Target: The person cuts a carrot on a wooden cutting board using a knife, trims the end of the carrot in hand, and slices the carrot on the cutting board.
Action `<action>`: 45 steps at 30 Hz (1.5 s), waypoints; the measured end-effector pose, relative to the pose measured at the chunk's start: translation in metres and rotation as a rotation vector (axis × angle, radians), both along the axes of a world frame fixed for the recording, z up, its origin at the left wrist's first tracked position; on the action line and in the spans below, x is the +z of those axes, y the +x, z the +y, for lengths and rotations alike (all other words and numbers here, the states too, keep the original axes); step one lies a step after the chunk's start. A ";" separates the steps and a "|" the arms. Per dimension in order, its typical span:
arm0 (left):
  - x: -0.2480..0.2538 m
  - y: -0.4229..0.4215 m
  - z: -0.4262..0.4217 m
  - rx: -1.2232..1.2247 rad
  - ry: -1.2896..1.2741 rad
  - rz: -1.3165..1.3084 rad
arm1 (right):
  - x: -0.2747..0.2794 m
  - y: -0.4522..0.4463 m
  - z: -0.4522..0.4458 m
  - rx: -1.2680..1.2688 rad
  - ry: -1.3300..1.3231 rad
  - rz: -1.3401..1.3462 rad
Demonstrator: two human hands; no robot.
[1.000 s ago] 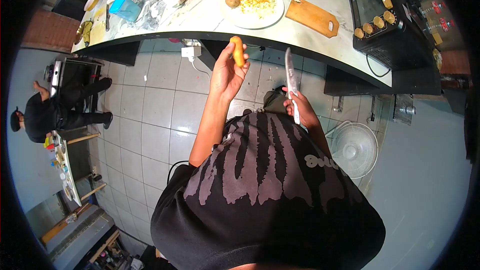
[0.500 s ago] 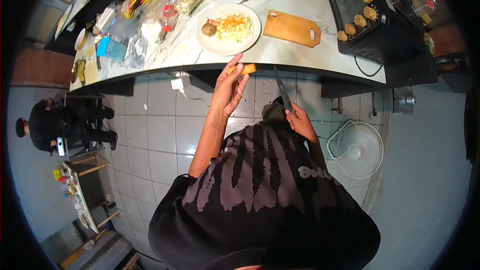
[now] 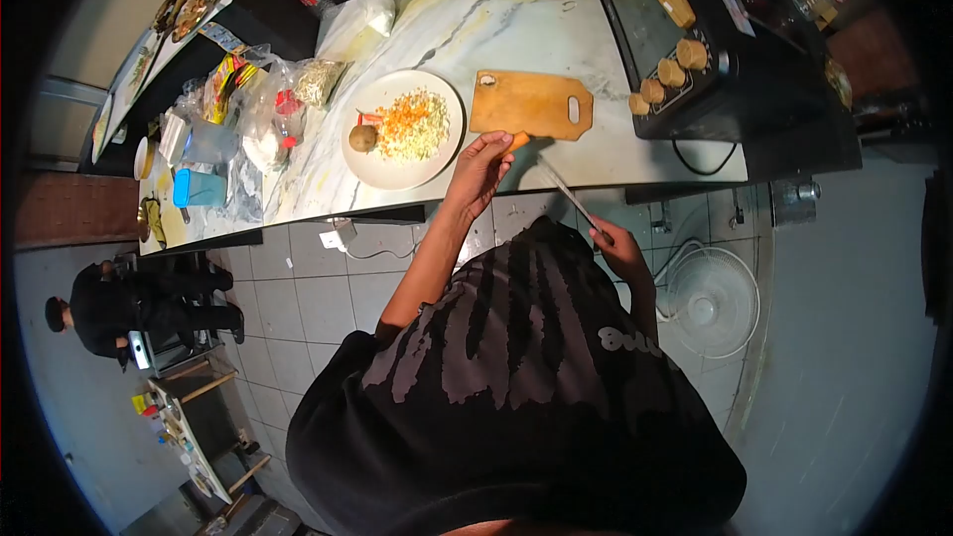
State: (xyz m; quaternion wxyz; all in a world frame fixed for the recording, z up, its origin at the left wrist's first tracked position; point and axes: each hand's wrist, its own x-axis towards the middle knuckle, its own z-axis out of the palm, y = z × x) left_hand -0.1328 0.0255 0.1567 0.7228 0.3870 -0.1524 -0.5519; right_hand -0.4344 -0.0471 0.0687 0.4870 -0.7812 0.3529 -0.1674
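Note:
Pinched in my left hand [image 3: 480, 174] is a piece of carrot [image 3: 517, 142], held at the near edge of the wooden cutting board [image 3: 526, 104]. My right hand [image 3: 617, 244] grips a knife [image 3: 566, 191] by its handle, the blade slanting up and left toward the counter edge. Left of the board lies a white plate [image 3: 382, 178] bearing chopped orange and pale bits [image 3: 415, 124]. A round brown vegetable [image 3: 363, 139], perhaps a potato, rests on the plate's left side beside something red.
A black oven [image 3: 695, 79] with wooden knobs stands at the right. Plastic bags [image 3: 273, 109], a blue container [image 3: 200, 188] and bottles crowd the counter's left. A white fan [image 3: 707, 303] is on the floor at right; a person in black [image 3: 129, 308] is at far left.
My left hand has brought the carrot from in front of the counter to the board's near edge. The knife has tilted further left. The camera view has shifted.

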 end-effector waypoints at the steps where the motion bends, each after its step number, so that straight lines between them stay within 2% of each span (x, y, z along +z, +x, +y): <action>1: -0.002 0.003 -0.002 0.005 -0.003 0.002 | 0.006 -0.001 0.002 0.005 -0.003 0.002; 3: -0.001 0.002 -0.004 0.020 -0.001 -0.032 | 0.019 -0.005 0.009 0.035 0.088 -0.135; 5: -0.002 0.003 -0.007 0.049 -0.017 -0.021 | 0.027 -0.008 0.006 -0.013 0.037 -0.127; 7: 0.002 -0.004 -0.003 0.085 -0.106 -0.191 | 0.033 -0.021 0.001 -0.040 -0.028 0.152; 8: 0.001 -0.008 -0.003 0.133 -0.071 -0.252 | 0.032 -0.024 -0.002 -0.056 -0.003 0.071; 12: 0.015 0.006 -0.015 0.082 0.005 -0.400 | 0.016 -0.035 -0.033 -0.036 0.064 0.139; 13: 0.015 0.015 -0.024 0.082 0.019 -0.389 | 0.009 -0.033 -0.037 -0.108 0.200 0.157; 14: 0.015 0.023 -0.033 0.078 0.085 -0.558 | 0.001 -0.030 -0.040 -0.186 0.330 0.171; 15: 0.015 0.031 -0.038 0.066 0.146 -0.731 | -0.005 -0.028 -0.042 -0.194 0.336 0.173; 17: 0.004 0.045 -0.053 0.020 0.090 -0.811 | -0.015 -0.021 -0.042 -0.339 0.668 -0.016; 19: -0.006 0.048 -0.076 0.151 -0.122 -1.234 | -0.017 -0.020 -0.038 -0.398 0.590 0.014; 20: -0.004 0.051 -0.081 0.130 -0.122 -1.325 | -0.014 -0.017 -0.034 -0.419 0.520 0.038; 23: 0.003 0.057 -0.087 0.092 -0.075 -1.421 | -0.001 -0.002 -0.028 -0.439 0.355 0.042; 25: 0.005 0.062 -0.095 0.060 -0.100 -1.381 | 0.012 0.013 -0.021 -0.519 0.182 0.026; 27: 0.009 0.065 -0.101 0.052 -0.059 -1.433 | 0.034 0.026 -0.009 -0.563 0.191 -0.009; 28: 0.005 0.069 -0.108 0.179 -0.165 -1.565 | 0.048 0.037 -0.007 -0.578 0.154 -0.035; 29: 0.001 0.074 -0.115 0.168 -0.185 -1.567 | 0.059 0.051 -0.007 -0.591 0.115 -0.063; 31: -0.003 0.076 -0.121 0.253 -0.227 -1.736 | 0.055 0.071 -0.010 -0.609 0.083 0.038; 33: -0.010 0.072 -0.123 0.270 -0.234 -1.787 | 0.041 0.095 -0.015 -0.469 -0.422 -0.225; 35: -0.010 0.071 -0.124 0.305 -0.231 -1.855 | 0.073 0.112 -0.007 -0.419 0.040 -0.123; 36: -0.010 0.071 -0.120 0.251 -0.285 -1.835 | 0.076 0.119 -0.007 -0.385 0.115 -0.075; 40: -0.014 0.073 -0.115 0.153 -0.298 -1.823 | 0.076 0.144 -0.001 -0.365 0.004 -0.171; 42: -0.016 0.073 -0.113 0.125 -0.279 -1.833 | 0.067 0.151 -0.001 -0.270 -0.279 -0.174; 44: -0.014 0.072 -0.110 0.144 -0.270 -1.683 | 0.063 0.153 0.009 -0.277 -0.184 -0.105; 45: -0.013 0.072 -0.109 0.127 -0.266 -1.690 | 0.062 0.155 0.013 -0.276 -0.106 -0.032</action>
